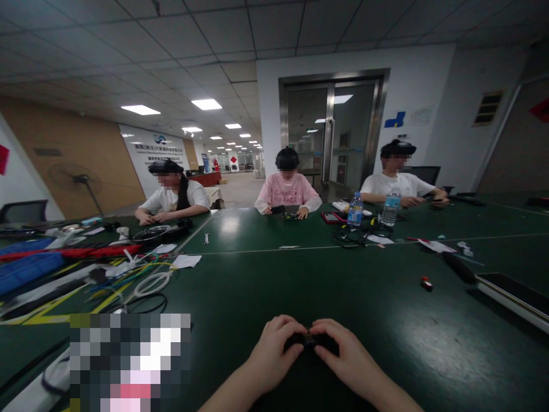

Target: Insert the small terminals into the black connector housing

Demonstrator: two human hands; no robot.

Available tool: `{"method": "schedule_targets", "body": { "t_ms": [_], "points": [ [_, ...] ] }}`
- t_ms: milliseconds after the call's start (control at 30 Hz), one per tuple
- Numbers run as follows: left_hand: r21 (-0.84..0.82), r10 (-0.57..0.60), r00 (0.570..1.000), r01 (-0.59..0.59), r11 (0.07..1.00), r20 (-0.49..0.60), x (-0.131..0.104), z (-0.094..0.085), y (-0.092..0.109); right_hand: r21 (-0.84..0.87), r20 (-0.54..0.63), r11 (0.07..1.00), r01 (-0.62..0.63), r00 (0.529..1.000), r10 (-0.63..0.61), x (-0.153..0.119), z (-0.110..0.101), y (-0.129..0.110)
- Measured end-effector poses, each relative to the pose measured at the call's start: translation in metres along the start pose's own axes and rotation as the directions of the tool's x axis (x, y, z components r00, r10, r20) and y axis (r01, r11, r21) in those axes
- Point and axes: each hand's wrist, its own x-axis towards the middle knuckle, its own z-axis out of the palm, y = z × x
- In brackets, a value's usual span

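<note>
A small black object (pixel 309 341) is held low over the dark green table, its details too dark to make out. My left hand (pixel 274 349) grips its left end between thumb and fingers. On the other end, my right hand (pixel 343 350) is closed in the same way, and the fingertips of both hands nearly meet above the middle of the object. A small red and black item (pixel 426 284) lies on the table to the right, apart from my hands.
Cables (pixel 152 285) and a blue tray (pixel 30 272) crowd the left side. Bottles (pixel 390 208) stand at the back right, and a tablet-like device (pixel 514 294) lies at the right edge. Three people sit across the green table (pixel 240 286).
</note>
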Motion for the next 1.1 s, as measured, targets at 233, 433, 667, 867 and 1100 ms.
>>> {"method": "schedule_targets", "body": {
  "t_ms": [233,433,667,867,1100],
  "points": [
    [0.007,0.003,1.0,-0.003,1.0,-0.001,0.0006,0.0022,-0.0021,-0.059,0.033,0.998,-0.017,0.999,0.019,0.002,0.0,0.0013],
    [-0.018,-0.009,1.0,0.009,1.0,0.005,-0.0004,0.0013,-0.0013,-0.089,0.053,0.996,-0.011,0.998,0.016,0.0018,-0.0009,-0.0016],
    [-0.03,-0.013,1.0,0.012,0.999,-0.007,0.0004,0.0011,-0.0003,-0.085,0.033,0.996,0.002,0.999,0.0,-0.0001,0.0001,-0.0004],
    [-0.009,0.005,1.0,-0.005,1.0,0.01,0.0018,0.0022,-0.0035,-0.087,0.042,0.996,0.007,0.999,-0.003,0.0016,0.0004,-0.0006],
    [0.021,-0.005,1.0,0.005,1.0,0.02,0.0019,0.0043,-0.0063,-0.099,0.034,0.995,-0.003,0.999,0.006,0.0023,0.0016,0.0038]
  ]
}}
